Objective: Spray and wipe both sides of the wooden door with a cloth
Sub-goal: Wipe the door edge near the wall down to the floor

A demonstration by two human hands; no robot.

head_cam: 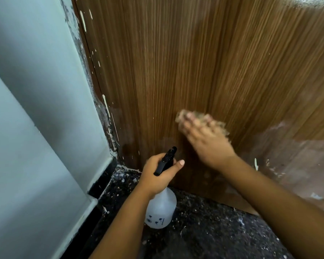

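Observation:
The brown wooden door (pixel 185 62) fills the upper middle and right of the head view, with pale paint flecks along its left edge. My right hand (pixel 208 139) presses a pale beige cloth (pixel 181 115) flat against the door's lower part; the hand and cloth are motion-blurred. My left hand (pixel 157 174) grips the black trigger head of a translucent white spray bottle (pixel 161 210), held upright just in front of the door's bottom, nozzle pointing at the wood.
A pale green wall (pixel 36 90) with a black skirting stands on the left, meeting the door at a paint-spattered frame edge (pixel 108 126). The floor (pixel 204 230) is dark speckled stone with white paint spots. A whitish smear marks the door at lower right (pixel 288 156).

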